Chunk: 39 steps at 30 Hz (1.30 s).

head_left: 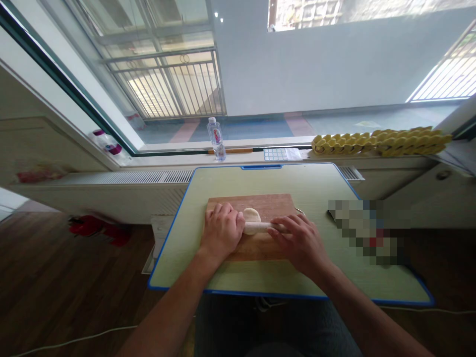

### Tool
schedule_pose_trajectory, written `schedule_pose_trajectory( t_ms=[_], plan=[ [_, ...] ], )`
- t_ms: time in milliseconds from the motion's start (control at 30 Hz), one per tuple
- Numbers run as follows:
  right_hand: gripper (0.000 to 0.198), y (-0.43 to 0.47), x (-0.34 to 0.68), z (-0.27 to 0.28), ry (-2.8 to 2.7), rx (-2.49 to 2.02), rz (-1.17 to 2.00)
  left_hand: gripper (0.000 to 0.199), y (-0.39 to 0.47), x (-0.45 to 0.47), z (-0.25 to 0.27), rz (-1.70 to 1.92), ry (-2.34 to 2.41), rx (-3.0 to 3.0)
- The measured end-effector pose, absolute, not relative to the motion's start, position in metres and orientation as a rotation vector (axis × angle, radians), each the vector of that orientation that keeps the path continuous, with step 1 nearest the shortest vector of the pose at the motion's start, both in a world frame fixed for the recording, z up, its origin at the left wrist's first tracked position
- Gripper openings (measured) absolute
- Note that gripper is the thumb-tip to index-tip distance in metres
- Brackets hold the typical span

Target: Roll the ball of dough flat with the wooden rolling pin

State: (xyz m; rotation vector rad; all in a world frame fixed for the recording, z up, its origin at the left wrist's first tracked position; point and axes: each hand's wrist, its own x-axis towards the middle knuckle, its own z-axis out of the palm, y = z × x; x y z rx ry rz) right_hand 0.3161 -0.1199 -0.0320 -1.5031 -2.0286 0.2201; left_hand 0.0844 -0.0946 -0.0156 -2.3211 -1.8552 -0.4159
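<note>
A pale rolling pin (262, 227) lies level across a flattened round of dough (252, 215) on a wooden cutting board (256, 252). My left hand (223, 225) is closed over the pin's left end, its fingers curled and the thumb toward the dough. At the other end, my right hand (299, 238) grips the pin with bent fingers and the thumb beneath. Dough shows both beyond the pin and just on its near side. Part of the board's metal handle (300, 212) sticks out past its right edge.
The board rests on a light green table (178, 263) with a blue rim. A blurred-out item (366, 233) lies at the right. On the windowsill stand a clear bottle (216, 140) and a yellow egg-carton-like strip (379, 143). Red objects (98, 230) sit on the floor at left.
</note>
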Motion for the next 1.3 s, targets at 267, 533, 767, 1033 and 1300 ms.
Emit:
schedule_pose_trajectory(
  t_ms=[267,533,767,1033,1300],
  plan=[
    [0.017,-0.122,0.317,-0.044,-2.048,-1.469,0.205,0.038,-0.097,0.084,-0.023,-0.391,-1.836,-2.325],
    [0.019,-0.098,0.315,-0.028,-2.034,-1.514,0.220,0.039,-0.074,0.086,-0.010,-0.472,-1.855,-2.264],
    [0.016,-0.073,0.314,-0.030,-2.079,-1.526,0.250,0.040,-0.053,0.083,-0.021,-0.453,-1.869,-2.263],
    [0.016,-0.076,0.314,-0.032,-2.080,-1.534,0.309,0.044,-0.054,0.082,-0.020,-0.406,-1.852,-2.281],
    [0.016,-0.063,0.312,-0.024,-2.055,-1.501,0.350,0.042,-0.046,0.083,-0.011,-0.414,-1.956,-2.244]
  ],
)
